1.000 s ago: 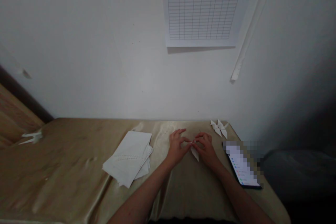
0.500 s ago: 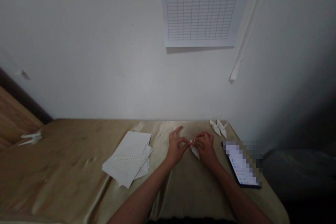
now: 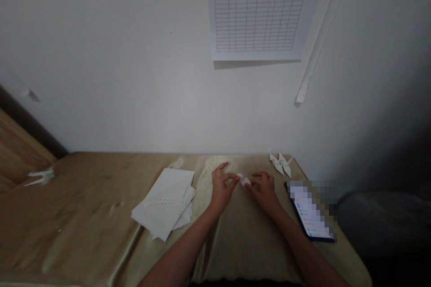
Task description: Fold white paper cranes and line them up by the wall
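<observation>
A small piece of folded white paper [image 3: 244, 180] is between my two hands, above the cloth-covered table. The thumb and index finger of my left hand [image 3: 222, 188] pinch its left end, while the other fingers are raised. My right hand [image 3: 265, 189] has its thumb and bent index finger at the paper's lower right end. Its fine folds are too small to make out. Beyond my right hand, folded white paper shapes [image 3: 280, 164] with pointed ends lie near the table's back right corner.
A stack of white paper sheets [image 3: 164, 199] lies left of my hands. To the right, a phone [image 3: 311, 213] with a lit screen rests near the table edge. A white object [image 3: 41, 176] lies far left. A printed table sheet [image 3: 257, 15] hangs on the wall.
My hands have moved slightly apart, the left one to the left. The folded paper has shifted up and left and turned, showing more of itself between the fingers.
</observation>
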A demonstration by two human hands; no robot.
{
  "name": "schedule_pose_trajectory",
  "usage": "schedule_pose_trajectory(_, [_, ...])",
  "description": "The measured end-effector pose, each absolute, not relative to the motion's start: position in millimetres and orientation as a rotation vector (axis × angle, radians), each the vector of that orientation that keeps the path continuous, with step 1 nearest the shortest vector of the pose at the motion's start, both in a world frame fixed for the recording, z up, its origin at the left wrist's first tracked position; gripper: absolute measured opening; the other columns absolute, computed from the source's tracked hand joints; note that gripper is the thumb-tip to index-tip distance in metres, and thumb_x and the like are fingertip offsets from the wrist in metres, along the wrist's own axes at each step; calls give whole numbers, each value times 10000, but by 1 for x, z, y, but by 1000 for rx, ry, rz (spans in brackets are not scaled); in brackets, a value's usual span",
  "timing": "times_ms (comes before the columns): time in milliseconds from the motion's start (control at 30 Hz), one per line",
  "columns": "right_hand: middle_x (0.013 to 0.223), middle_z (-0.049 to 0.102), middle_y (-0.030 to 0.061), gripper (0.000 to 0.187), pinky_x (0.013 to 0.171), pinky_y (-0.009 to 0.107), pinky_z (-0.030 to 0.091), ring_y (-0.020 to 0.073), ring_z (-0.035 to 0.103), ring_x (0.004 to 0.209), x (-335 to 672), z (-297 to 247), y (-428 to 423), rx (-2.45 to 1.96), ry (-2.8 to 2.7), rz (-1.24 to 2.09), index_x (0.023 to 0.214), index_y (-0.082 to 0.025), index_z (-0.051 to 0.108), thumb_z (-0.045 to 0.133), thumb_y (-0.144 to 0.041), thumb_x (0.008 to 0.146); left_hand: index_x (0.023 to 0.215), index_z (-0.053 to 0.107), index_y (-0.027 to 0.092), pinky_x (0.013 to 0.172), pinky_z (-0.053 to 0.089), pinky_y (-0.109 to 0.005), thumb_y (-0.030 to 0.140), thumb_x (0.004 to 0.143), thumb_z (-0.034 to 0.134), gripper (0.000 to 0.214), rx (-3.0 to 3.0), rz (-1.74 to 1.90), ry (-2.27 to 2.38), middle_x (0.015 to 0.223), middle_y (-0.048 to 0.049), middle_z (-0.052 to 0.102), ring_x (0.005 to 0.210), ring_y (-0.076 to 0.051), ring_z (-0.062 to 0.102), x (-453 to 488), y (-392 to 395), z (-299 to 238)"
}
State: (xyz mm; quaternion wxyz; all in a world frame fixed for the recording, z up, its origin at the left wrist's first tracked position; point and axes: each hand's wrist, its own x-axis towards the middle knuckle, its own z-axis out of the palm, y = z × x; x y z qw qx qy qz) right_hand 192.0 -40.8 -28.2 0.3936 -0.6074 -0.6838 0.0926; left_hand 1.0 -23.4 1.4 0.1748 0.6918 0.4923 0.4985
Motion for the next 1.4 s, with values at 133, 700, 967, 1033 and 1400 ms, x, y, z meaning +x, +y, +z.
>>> schedule_pose_trajectory(133, [1180, 616, 80, 185, 1107, 474, 299, 296, 383, 1258, 193, -26, -41, -1532, -1737, 293, 754, -256, 736, 653, -390, 852, 857, 790, 277, 1121, 358, -526, 317, 822, 737, 75, 1976, 1403, 1404, 1373, -64, 529, 1295, -289, 464, 2, -24, 1])
schedule_pose_trajectory(700, [1237, 610, 51, 179, 1098, 519, 296, 295, 363, 1296, 209, -27, -37, -1484, -1944, 304, 751, -264, 720, 605, -342, 864, 1152, 715, 379, 1134, 249, -639, 430, 881, 650, 283, 2248, 980, 1463, 1552, -43, 363, 1402, -327, 344, -14, -4, -15])
schedule_pose_trajectory(967, [1184, 635, 55, 134, 1104, 513, 306, 293, 378, 1282, 212, -27, -36, -1461, -1901, 354, 757, -259, 727, 635, -307, 840, 793, 744, 262, 1120, 150, -721, 343, 796, 747, 80, 2203, 819, 1454, 1515, -33, 430, 1396, -337, 345, -13, -11, -5])
schedule_pose_trajectory(1033, [1150, 646, 60, 143, 1099, 496, 327, 284, 396, 1262, 212, -27, -36, -1440, -1874, 382, 765, -257, 729, 627, -314, 847, 771, 738, 252, 1130, 188, -689, 316, 790, 751, 68, 2200, 862, 1438, 1487, -35, 464, 1379, -326, 371, -12, -11, -4])
schedule_pose_trajectory(1400, [1129, 654, 57, 138, 1093, 483, 341, 267, 431, 1226, 209, -23, -38, -1400, -1831, 433, 811, -270, 736, 636, -353, 856, 722, 752, 257, 1135, 192, -669, 327, 801, 738, 107, 2196, 888, 1374, 1497, -7, 477, 1382, -325, 348, -13, -9, -7])
